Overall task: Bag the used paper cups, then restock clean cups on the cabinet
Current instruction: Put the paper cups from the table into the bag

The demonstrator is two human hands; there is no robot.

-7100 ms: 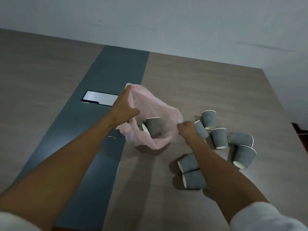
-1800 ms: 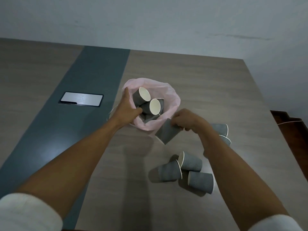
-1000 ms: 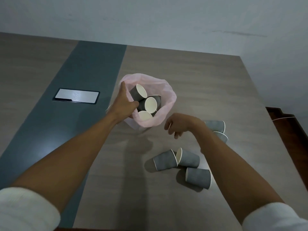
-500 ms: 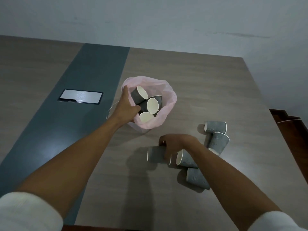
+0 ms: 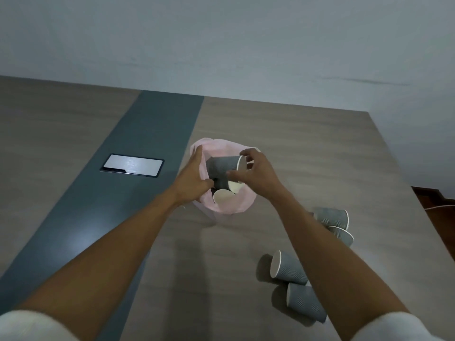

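A pink plastic bag [image 5: 231,205] stands open on the wooden table [image 5: 307,148] with grey paper cups inside, one showing its white mouth [image 5: 222,196]. My left hand [image 5: 193,178] grips the bag's left rim and holds it open. Over the bag's mouth, my right hand [image 5: 253,172] pinches a grey ribbed cup [image 5: 222,164] by its rim, the cup lying sideways. On the table to the right lie several more grey cups on their sides: a pair [image 5: 332,217] partly behind my right forearm, and two nearer me [image 5: 290,268], [image 5: 305,303].
A dark blue-grey strip [image 5: 118,198] runs down the table, with a shiny rectangular plate [image 5: 133,165] set in it. The table's right edge drops to a dark wooden floor [image 5: 435,205]. A pale wall rises behind.
My right hand picked up a cup from the group lying on the table and carried it up and left over the bag's mouth. My left hand stayed on the bag's rim.
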